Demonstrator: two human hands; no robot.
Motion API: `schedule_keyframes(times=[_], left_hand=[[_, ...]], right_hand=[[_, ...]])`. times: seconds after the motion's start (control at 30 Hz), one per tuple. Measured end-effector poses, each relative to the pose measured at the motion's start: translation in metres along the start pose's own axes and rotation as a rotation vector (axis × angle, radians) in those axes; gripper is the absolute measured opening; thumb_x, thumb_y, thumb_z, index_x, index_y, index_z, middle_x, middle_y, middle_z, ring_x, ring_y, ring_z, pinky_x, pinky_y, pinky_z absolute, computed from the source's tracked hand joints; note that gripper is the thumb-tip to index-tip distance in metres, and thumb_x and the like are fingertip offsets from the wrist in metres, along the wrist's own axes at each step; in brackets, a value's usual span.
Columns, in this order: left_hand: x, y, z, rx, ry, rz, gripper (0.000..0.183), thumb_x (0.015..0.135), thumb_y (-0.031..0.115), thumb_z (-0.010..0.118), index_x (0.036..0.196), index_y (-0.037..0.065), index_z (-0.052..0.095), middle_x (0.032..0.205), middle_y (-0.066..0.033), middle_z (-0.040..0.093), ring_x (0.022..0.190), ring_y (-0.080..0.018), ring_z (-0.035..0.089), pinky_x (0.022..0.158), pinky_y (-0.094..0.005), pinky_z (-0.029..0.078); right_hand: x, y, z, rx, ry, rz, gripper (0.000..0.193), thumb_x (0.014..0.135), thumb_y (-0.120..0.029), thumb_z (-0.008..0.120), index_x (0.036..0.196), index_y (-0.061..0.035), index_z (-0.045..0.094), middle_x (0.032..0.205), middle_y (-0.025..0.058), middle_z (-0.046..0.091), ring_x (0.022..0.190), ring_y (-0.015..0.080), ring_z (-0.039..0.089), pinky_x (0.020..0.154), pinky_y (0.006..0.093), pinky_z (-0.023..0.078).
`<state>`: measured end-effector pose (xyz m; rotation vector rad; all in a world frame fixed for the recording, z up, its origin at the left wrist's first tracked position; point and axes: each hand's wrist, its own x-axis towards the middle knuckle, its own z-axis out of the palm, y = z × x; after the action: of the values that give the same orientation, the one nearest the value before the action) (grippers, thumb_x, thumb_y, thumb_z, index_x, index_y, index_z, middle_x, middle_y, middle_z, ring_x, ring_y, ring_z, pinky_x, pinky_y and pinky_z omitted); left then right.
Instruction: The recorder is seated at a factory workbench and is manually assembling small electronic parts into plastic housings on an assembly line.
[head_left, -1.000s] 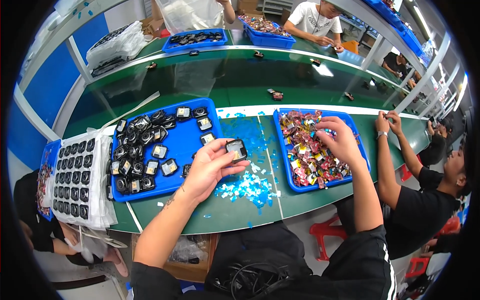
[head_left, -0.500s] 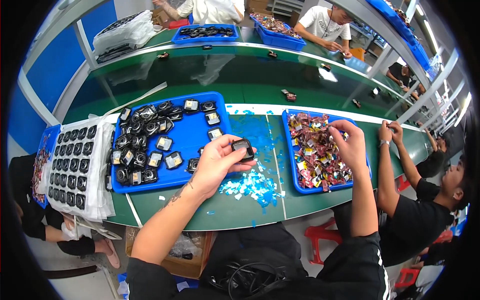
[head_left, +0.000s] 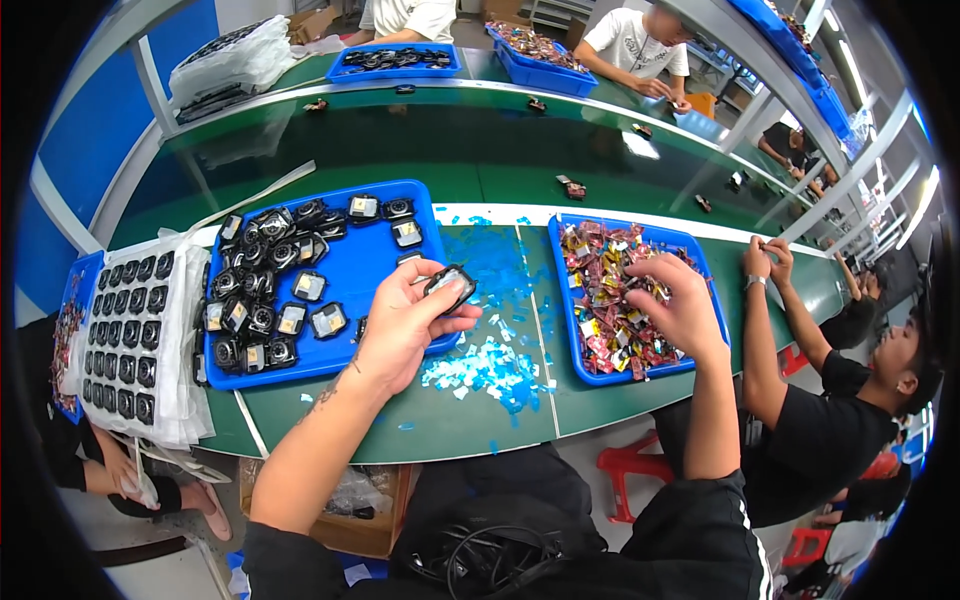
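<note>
Nearest, at six o'clock, a dark lap with coiled black cables and a brown cardboard box sit below the green bench, whose near edge curves across the lower middle. On the bench, at the centre, lies a scatter of pale blue scraps.

The left hand rises from seven o'clock. Its fingers are curled and pinch a small dark part between thumb and fingertips, held over the right edge of the blue tray at nine to ten o'clock. That tray holds many similar small dark parts, crowded in its left half and along its far edge.

The right hand comes in from four o'clock, palm down with the fingers bent into a second blue tray at three o'clock, which is full of red and mixed-coloured small pieces. Whether those fingers grip anything cannot be told.

At nine o'clock, a white-wrapped stack of trays shows rows of dark round parts.

At three to four o'clock, a seated person in black has both hands on the bench edge.

Farther, a dark green belt runs across at twelve o'clock with a few small parts on it. Beyond it stand more blue trays and people in white shirts, with a blue wall at ten o'clock.
</note>
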<state>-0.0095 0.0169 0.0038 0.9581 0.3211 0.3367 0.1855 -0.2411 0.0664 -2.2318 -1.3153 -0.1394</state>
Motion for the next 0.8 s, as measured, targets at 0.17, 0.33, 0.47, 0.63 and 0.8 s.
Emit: schedule_keyframes(times=[0.17, 0.33, 0.47, 0.63, 0.8], left_hand=[[0.002, 0.003, 0.004, -0.022, -0.007, -0.017, 0.015, 0.091, 0.009, 0.064, 0.102, 0.003, 0.055, 0.093, -0.0079, 0.064, 0.076, -0.0163, 0.067, 0.062, -0.0246, 0.054], [0.007, 0.003, -0.003, -0.084, -0.057, 0.074, 0.013, 0.088, 0.007, 0.066, 0.099, 0.004, 0.06, 0.091, -0.0054, 0.065, 0.065, -0.0085, 0.057, 0.055, -0.0216, 0.045], [-0.001, 0.007, 0.001, -0.037, 0.024, 0.029, 0.014, 0.086, 0.007, 0.067, 0.099, 0.003, 0.061, 0.091, -0.0052, 0.065, 0.082, -0.0123, 0.063, 0.068, -0.0233, 0.051], [0.002, 0.003, -0.007, -0.046, -0.034, -0.052, 0.019, 0.093, 0.011, 0.058, 0.111, 0.003, 0.058, 0.096, -0.0092, 0.065, 0.079, -0.0168, 0.065, 0.063, -0.025, 0.052], [0.002, 0.006, -0.004, -0.029, -0.061, -0.077, 0.032, 0.096, 0.014, 0.053, 0.126, 0.005, 0.048, 0.101, -0.0131, 0.064, 0.075, -0.0165, 0.063, 0.058, -0.0245, 0.051]], right_hand=[[-0.01, 0.001, 0.002, -0.118, -0.005, -0.113, 0.034, 0.066, -0.014, 0.082, 0.096, -0.0053, 0.068, 0.105, 0.0096, 0.061, 0.103, 0.0296, 0.058, 0.088, 0.0392, 0.047], [-0.011, 0.007, 0.011, -0.152, 0.058, -0.161, 0.02, 0.072, -0.01, 0.077, 0.089, -0.0036, 0.069, 0.1, 0.0091, 0.063, 0.099, 0.0291, 0.059, 0.087, 0.0391, 0.047], [-0.006, 0.011, 0.01, 0.086, 0.285, -0.046, 0.007, 0.083, -0.005, 0.069, 0.088, -0.0011, 0.068, 0.087, 0.0092, 0.065, 0.085, 0.0237, 0.064, 0.076, 0.032, 0.05], [0.005, 0.008, 0.007, 0.963, 0.334, 0.338, 0.008, 0.088, -0.005, 0.066, 0.091, 0.0024, 0.067, 0.082, 0.0036, 0.068, 0.074, 0.0061, 0.06, 0.068, 0.0215, 0.047], [0.006, 0.024, 0.017, 0.48, 0.225, 0.405, 0.009, 0.085, -0.007, 0.07, 0.086, 0.0005, 0.064, 0.073, -0.001, 0.065, 0.066, 0.0036, 0.057, 0.06, 0.0194, 0.044]])
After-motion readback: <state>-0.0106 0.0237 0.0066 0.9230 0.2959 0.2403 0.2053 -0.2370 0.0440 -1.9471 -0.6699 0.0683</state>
